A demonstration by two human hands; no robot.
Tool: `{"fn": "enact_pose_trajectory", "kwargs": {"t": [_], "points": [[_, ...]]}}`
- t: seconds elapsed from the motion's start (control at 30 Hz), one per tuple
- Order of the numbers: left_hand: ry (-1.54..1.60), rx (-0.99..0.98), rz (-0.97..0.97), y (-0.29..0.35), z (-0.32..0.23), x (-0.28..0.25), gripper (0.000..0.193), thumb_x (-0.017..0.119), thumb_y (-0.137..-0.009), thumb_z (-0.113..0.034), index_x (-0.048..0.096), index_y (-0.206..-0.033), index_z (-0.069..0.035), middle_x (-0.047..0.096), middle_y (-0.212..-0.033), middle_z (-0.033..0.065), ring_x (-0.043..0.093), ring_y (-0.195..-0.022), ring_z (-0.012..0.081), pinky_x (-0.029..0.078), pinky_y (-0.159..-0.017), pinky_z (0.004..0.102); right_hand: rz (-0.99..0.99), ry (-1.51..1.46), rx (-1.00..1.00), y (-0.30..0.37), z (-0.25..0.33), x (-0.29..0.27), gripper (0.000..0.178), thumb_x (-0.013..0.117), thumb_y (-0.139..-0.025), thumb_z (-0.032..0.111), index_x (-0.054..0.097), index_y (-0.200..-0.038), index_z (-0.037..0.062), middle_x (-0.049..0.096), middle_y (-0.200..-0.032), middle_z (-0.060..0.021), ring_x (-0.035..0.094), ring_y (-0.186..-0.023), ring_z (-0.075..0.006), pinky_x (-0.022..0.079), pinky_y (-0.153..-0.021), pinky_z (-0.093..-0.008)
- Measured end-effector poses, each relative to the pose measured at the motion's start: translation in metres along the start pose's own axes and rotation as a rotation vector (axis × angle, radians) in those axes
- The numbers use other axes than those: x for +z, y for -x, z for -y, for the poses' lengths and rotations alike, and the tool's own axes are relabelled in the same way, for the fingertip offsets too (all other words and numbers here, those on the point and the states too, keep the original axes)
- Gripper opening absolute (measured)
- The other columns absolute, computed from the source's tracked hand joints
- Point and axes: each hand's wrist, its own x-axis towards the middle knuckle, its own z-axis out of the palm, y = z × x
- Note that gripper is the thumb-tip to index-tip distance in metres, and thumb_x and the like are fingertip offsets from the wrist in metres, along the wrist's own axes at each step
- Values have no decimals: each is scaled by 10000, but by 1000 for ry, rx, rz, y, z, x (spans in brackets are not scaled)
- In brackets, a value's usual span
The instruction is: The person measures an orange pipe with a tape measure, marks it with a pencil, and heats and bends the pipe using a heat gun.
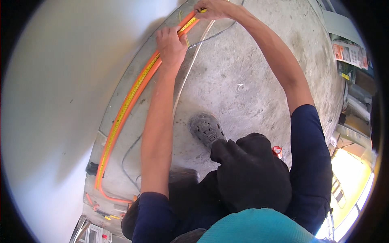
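A long yellow measuring tape [118,120] lies along bright orange tubing [151,72] on grey concrete floor [259,69] — left hand [172,47] clamped over both, right hand [214,9] closed at the far end; a loosened grip could let the tape skew.

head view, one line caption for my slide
Left hand and right hand on a yellow measuring tape laid along orange tubing.

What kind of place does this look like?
Probably a workshop or garage, though I can't be certain: there's a bare, scuffed concrete-like floor, a yellow tape measure laid along orange tubing, and clutter along the right edge.
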Motion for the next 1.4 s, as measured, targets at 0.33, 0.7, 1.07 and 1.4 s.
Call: {"fn": "enact_pose_trajectory", "kwargs": {"t": [0.33, 0.7, 1.07, 1.4], "points": [[1, -107, -88, -7, -11, 7, 206, 749, -882, -255, 765, -985, -78, 685, -969, 106, 572, -1007, 333, 452, -930, 447, -116, 9, -152, 1, -8, 6, 400, 658, -912, 355, 748, -1085, 6, 752, -1034, -192, 707, -949, -354, 546, -863, -469], [-46, 0, -165, -7, -9, -16, 136, 745, -881, -196, 768, -968, -94, 707, -947, 78, 628, -921, 300, 471, -885, 431, -348, -117, -249, 30, 56, 32, 476, 705, -927, 479, 655, -1254, 136, 692, -1136, -87, 612, -1090, -252, 537, -921, -409], [142, -95, 149, 70, -34, -95, 116, 725, -876, -114, 739, -977, -58, 700, -1159, 133, 660, -1082, 334, 524, -913, 439, -428, -1375, 69, 26, 35, 60, 442, 381, -1128, 413, 622, -1214, 53, 677, -1081, -55, 625, -1017, -183, 487, -969, -343], [66, -56, 88, 92, -24, -83, 123, 727, -874, -114, 747, -985, -65, 605, -1390, 220, 576, -1284, 406, 473, -1052, 467, -405, -1070, -45, 26, 17, 64, 287, 748, -957, 218, 658, -1175, 54, 733, -1120, -66, 681, -1050, -189, 539, -931, -350]]}}
